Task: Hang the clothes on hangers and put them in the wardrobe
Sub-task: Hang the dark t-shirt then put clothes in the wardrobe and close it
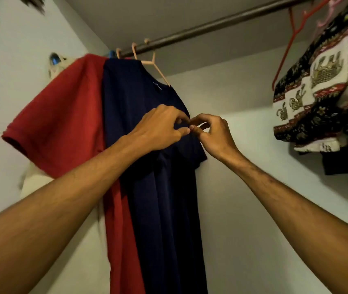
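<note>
The navy T-shirt (164, 198) runs off the bottom edge before its hem shows, and it hides much of the red T-shirt (63, 115) behind it. The left hand (158, 128) pinches the navy shoulder, covering the cloth beneath. Whether the right hand (215, 134) has fabric in its curled fingers (200, 118) cannot be told. A pale, blurred thing (33, 183) behind the red shirt is unidentifiable. The elephant-print garment (317, 81) is cut by the right edge, the rod (211, 25) by the top.

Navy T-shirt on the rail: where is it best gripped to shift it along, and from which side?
Probably the pale hanger just under its hook, not the navy T-shirt cloth, which hangs limp. Come from the right: the red T-shirt crowds its left, the right is open.
</note>
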